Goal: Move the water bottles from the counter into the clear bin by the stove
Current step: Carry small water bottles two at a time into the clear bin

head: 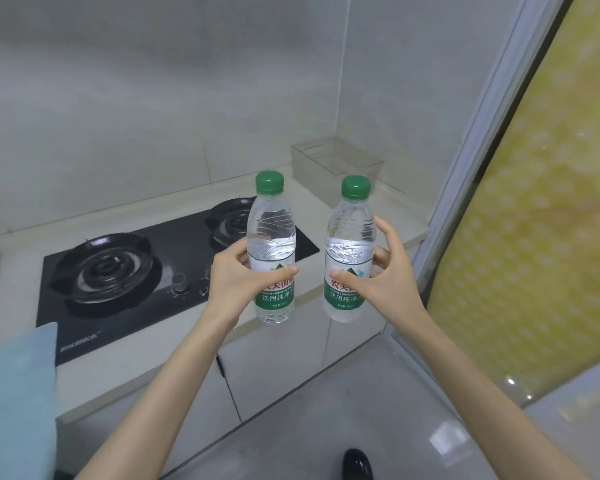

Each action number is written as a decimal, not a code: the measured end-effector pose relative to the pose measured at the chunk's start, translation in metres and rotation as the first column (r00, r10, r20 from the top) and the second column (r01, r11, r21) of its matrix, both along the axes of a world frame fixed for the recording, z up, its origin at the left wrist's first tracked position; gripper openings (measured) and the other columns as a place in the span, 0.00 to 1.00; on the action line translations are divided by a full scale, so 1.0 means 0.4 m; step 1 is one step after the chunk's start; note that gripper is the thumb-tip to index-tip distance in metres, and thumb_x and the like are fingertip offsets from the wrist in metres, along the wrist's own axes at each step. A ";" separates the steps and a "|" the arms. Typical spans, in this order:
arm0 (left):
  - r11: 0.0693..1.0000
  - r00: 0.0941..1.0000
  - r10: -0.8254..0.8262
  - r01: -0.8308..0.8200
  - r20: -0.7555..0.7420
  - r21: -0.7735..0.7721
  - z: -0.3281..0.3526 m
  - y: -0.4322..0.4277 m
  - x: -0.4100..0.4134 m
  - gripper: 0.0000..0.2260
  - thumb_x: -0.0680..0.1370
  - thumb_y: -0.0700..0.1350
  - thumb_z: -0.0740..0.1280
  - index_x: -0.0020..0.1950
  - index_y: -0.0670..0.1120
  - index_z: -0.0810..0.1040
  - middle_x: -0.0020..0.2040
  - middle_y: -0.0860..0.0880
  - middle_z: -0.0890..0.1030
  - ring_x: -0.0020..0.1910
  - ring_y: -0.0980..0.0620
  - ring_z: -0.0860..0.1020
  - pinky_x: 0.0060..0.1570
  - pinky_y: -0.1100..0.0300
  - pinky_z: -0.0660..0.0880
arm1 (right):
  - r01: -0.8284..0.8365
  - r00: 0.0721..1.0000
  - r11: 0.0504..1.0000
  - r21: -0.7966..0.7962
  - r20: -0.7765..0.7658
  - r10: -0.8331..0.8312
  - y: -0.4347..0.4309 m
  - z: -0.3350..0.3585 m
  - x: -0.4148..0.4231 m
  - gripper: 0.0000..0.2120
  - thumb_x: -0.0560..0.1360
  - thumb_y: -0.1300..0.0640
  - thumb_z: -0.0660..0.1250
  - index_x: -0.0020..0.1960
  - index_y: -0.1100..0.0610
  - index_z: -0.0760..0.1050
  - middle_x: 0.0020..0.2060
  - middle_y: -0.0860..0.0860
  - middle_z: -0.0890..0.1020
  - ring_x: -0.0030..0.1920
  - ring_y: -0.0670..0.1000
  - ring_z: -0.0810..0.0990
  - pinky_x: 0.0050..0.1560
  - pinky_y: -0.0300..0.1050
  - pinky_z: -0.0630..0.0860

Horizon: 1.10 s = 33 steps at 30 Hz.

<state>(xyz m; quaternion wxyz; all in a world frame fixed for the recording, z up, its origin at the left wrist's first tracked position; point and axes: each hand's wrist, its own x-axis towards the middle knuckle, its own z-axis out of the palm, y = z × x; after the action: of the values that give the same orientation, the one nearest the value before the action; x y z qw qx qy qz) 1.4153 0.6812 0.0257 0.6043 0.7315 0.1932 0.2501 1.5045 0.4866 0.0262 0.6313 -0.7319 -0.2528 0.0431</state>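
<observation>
1. You hold two clear green-capped plastic water bottles upright above the surface's edge.
2. Your left hand [234, 275] grips the left bottle [271, 247]; your right hand [378, 271] grips the right bottle [350, 251], fingers curled round their labels.
3. One clear rectangular plastic bin [336, 164] sits beyond, beside the black stove [125, 271].

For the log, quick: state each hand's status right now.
Left hand: holding the left water bottle upright.
Right hand: holding the right water bottle upright.

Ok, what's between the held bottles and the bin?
Head view: only bare counter separates the left bottle and right bottle from the clear bin.
</observation>
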 end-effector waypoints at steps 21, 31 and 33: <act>0.978 0.974 0.204 -0.208 -0.103 -0.026 -0.108 0.033 0.750 0.20 0.59 0.39 0.82 0.47 0.50 0.80 0.43 0.54 0.84 0.40 0.62 0.82 0.39 0.69 0.77 | -0.144 0.988 0.971 -0.189 -0.088 0.130 0.063 -0.119 0.827 0.35 0.61 0.61 0.81 0.62 0.45 0.69 0.51 0.41 0.82 0.49 0.37 0.81 0.45 0.28 0.75; 0.975 0.955 0.172 -0.201 -0.241 -0.099 -0.256 0.195 1.033 0.24 0.60 0.36 0.81 0.53 0.43 0.79 0.47 0.47 0.84 0.46 0.50 0.83 0.47 0.58 0.79 | -0.231 0.969 0.922 -0.312 -0.154 0.191 0.224 -0.240 1.093 0.38 0.59 0.54 0.79 0.63 0.48 0.65 0.46 0.34 0.81 0.50 0.45 0.82 0.57 0.54 0.79; 0.975 0.952 0.154 -0.190 -0.263 -0.118 -0.283 0.223 1.080 0.24 0.60 0.35 0.81 0.53 0.44 0.79 0.47 0.47 0.84 0.46 0.50 0.83 0.46 0.59 0.79 | -0.256 0.963 0.902 -0.348 -0.173 0.207 0.254 -0.262 1.138 0.38 0.58 0.54 0.79 0.63 0.47 0.64 0.46 0.34 0.80 0.50 0.46 0.82 0.57 0.56 0.78</act>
<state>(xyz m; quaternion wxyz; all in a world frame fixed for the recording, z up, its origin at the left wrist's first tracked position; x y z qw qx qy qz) 1.8473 0.7706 -0.0874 0.6013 0.6926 0.3489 0.1925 1.9599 0.5880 -0.0787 0.4889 -0.7972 -0.2833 0.2125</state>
